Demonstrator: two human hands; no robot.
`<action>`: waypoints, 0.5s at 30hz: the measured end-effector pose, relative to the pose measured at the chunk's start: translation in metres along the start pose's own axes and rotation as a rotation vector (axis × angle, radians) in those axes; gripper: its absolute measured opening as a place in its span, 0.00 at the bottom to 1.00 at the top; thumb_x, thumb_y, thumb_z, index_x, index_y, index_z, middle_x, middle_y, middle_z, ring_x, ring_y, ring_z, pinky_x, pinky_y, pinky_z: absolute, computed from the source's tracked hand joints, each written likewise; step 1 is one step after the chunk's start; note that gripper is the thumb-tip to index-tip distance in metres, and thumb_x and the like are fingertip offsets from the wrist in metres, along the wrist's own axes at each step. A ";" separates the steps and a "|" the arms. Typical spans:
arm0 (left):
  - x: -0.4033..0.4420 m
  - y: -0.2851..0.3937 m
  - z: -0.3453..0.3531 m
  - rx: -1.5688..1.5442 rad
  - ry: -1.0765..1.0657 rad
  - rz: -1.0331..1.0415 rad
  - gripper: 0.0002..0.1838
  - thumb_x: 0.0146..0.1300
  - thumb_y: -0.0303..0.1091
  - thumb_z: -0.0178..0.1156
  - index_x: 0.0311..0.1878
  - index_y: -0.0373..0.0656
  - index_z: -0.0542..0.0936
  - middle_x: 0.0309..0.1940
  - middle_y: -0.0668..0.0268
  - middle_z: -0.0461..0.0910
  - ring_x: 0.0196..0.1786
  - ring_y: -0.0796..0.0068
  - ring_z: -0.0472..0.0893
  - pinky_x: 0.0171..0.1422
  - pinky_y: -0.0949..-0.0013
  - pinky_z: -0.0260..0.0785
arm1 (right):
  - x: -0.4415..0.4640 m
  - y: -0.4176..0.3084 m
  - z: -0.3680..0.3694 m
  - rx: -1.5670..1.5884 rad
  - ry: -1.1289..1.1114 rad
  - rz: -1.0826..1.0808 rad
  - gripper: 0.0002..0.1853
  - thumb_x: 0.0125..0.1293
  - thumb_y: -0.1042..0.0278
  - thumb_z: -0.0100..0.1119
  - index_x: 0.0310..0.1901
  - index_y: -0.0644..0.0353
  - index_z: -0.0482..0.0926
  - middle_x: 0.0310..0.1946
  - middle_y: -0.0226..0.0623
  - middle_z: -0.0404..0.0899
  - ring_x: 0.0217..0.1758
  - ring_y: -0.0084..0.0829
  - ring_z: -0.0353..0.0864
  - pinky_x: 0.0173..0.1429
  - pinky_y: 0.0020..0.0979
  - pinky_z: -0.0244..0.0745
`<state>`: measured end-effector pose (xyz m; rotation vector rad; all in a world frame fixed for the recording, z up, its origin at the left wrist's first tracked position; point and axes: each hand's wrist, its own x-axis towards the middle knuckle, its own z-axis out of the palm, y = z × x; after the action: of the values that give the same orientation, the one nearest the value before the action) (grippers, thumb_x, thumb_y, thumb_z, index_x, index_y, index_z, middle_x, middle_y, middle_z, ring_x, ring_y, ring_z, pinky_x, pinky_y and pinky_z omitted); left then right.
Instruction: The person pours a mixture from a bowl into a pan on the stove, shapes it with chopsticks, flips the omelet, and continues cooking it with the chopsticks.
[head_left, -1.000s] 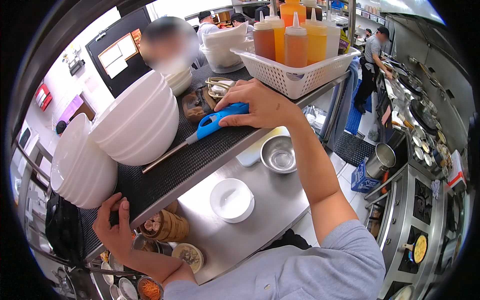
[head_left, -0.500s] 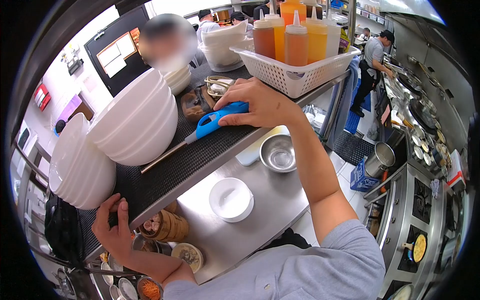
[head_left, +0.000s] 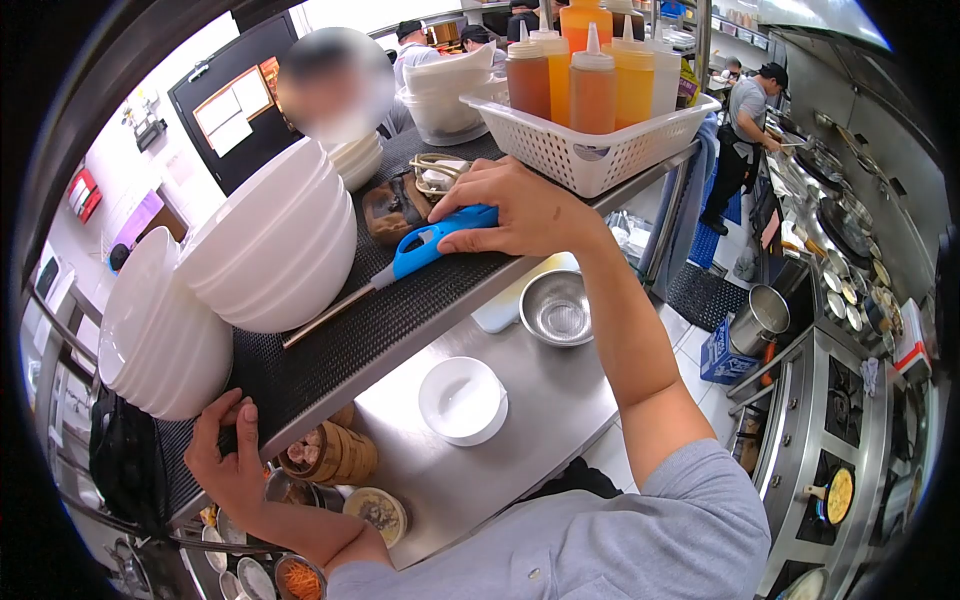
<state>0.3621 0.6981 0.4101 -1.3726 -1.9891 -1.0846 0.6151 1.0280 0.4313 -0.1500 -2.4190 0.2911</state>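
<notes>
A long-necked lighter [head_left: 420,248] with a blue handle lies slantwise on the black-matted shelf [head_left: 335,372], its metal tube pointing down-left. My right hand [head_left: 520,208] is closed over the handle's far end, thumb in front and fingers behind. Just beyond the fingers sit a brown pouch-like item [head_left: 395,208] and a bundled pale cord [head_left: 438,173]. At the lower left, my left hand [head_left: 225,455] rests against the shelf's front edge, thumb and fingers apart, holding nothing. Beside it stands a tilted stack of white bowls [head_left: 165,325]; a larger bowl stack [head_left: 275,240] leans next to that.
A white basket [head_left: 600,160] of sauce bottles occupies the shelf's right end. Below are a steel strainer [head_left: 557,307], a white bowl [head_left: 460,398] and bamboo steamers [head_left: 330,452]. A person [head_left: 390,55] stands beyond the shelf; a co-worker [head_left: 745,125] works at the stoves, right.
Both my hands and the lighter stay in place. At the right, the co-worker by the stoves has shifted arm position slightly.
</notes>
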 end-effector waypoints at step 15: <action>-0.001 -0.001 0.001 -0.016 0.006 -0.018 0.09 0.61 0.30 0.66 0.42 0.34 0.83 0.28 0.59 0.85 0.31 0.71 0.82 0.44 0.68 0.72 | 0.001 0.003 0.000 0.055 0.013 -0.040 0.19 0.59 0.49 0.72 0.44 0.55 0.87 0.38 0.37 0.85 0.46 0.37 0.81 0.55 0.37 0.73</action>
<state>0.3617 0.6981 0.4091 -1.3607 -1.9964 -1.1130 0.6147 1.0315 0.4311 -0.0786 -2.3960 0.3370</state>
